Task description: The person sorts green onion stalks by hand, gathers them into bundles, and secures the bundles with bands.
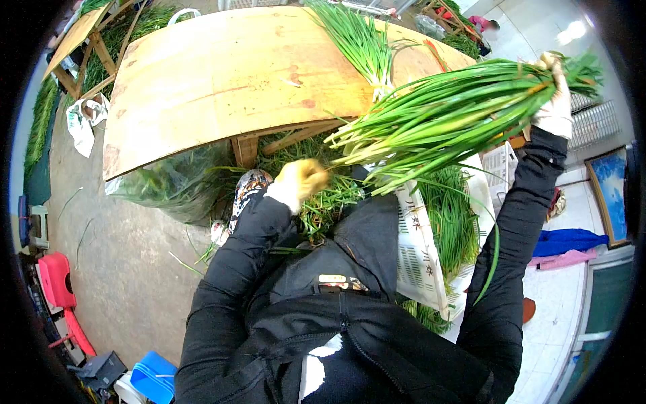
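Observation:
Up at the right, my right hand point(556, 94) is closed round a large bunch of garlic chives point(464, 118), gripping it near the leaf tips. The pale stem ends fan out to the left, over the table's near edge. One long leaf hangs down beside my right sleeve. My left hand point(303, 182), in a yellowish glove, is low in front of my lap. Its fingers look curled but are blurred; anything in them is hidden. Below it lies a heap of loose green trimmings point(323, 212). Another bunch of chives point(360, 47) rests on the wooden table point(222, 74).
A white crate point(414, 242) with more chives point(447, 222) stands at my right leg. Under the table is a clear plastic bag point(178, 185) of greens. A red stool point(55, 279) and blue dustpan point(153, 377) are on the left. A person point(479, 25) is far back right.

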Action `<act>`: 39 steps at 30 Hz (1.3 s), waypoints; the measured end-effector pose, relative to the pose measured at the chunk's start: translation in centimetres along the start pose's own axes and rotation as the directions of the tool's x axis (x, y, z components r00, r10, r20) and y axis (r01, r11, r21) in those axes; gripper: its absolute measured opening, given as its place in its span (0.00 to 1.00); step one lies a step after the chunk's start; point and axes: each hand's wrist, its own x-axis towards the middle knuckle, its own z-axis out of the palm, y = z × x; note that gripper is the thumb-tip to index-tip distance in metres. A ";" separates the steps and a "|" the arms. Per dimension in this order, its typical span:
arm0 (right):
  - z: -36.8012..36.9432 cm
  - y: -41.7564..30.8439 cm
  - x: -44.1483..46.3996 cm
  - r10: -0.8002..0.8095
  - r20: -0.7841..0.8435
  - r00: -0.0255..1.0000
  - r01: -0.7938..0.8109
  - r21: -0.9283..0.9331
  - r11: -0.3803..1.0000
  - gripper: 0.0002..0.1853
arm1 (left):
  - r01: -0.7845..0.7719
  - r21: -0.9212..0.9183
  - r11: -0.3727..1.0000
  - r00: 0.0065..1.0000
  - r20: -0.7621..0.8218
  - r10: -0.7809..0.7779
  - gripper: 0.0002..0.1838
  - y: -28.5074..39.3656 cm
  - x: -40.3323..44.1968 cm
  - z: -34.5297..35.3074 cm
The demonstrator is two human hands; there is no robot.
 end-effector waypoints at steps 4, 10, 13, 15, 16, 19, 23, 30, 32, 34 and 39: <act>-3.1 -2.4 0.1 0.112 0.406 0.907 -0.223 0.237 0.946 0.05 | 0.296 -0.228 0.927 0.949 0.178 -0.260 0.22 -5.7 -0.5 -0.1; -2.3 0.4 -3.9 -0.065 0.502 0.862 -0.147 0.372 0.917 0.05 | 0.169 -0.940 0.297 0.955 0.231 0.186 0.27 1.6 -0.1 3.6; -3.7 1.5 -5.3 -0.210 0.558 0.803 -0.345 0.723 0.599 0.07 | 0.080 -0.972 0.222 0.922 0.156 0.354 0.19 0.3 0.0 4.6; -4.4 1.6 -7.0 -0.180 0.392 0.902 -0.174 0.714 0.679 0.07 | 0.120 -0.771 0.625 0.971 0.223 0.089 0.15 -1.0 -0.8 4.6; -4.6 1.8 -7.5 -0.197 0.408 0.892 -0.181 0.720 0.670 0.06 | 0.191 -0.757 0.625 0.976 0.214 -0.038 0.13 -1.5 -1.8 3.8; -5.3 2.0 -8.9 -0.237 0.208 0.949 0.005 0.742 0.671 0.04 | 0.192 -0.833 0.518 0.976 0.108 -0.189 0.18 -7.2 -2.6 2.7; -6.2 2.8 -9.5 -0.146 0.425 0.893 -0.199 0.665 0.720 0.03 | -0.110 -0.633 0.766 0.925 0.217 0.312 0.36 -3.5 -4.7 5.9; -3.5 3.9 -12.3 -0.262 0.378 0.888 -0.064 0.665 0.744 0.06 | 0.358 -0.829 0.430 0.933 0.331 -0.139 0.37 2.4 -2.1 8.8; -1.0 4.0 -13.4 -0.280 0.377 0.883 -0.018 0.622 0.783 0.07 | 0.390 -0.521 0.759 0.920 0.255 -0.297 0.32 2.4 -1.7 9.1; -0.2 3.7 -13.9 -0.240 0.401 0.884 -0.017 0.541 0.841 0.08 | 0.311 -0.066 0.948 0.949 0.068 -0.307 0.26 1.5 -1.5 10.1; 1.3 3.3 -15.0 -0.183 0.402 0.897 0.001 0.412 0.911 0.09 | -0.319 0.264 0.910 0.941 -0.028 0.338 0.09 -3.2 -1.6 10.8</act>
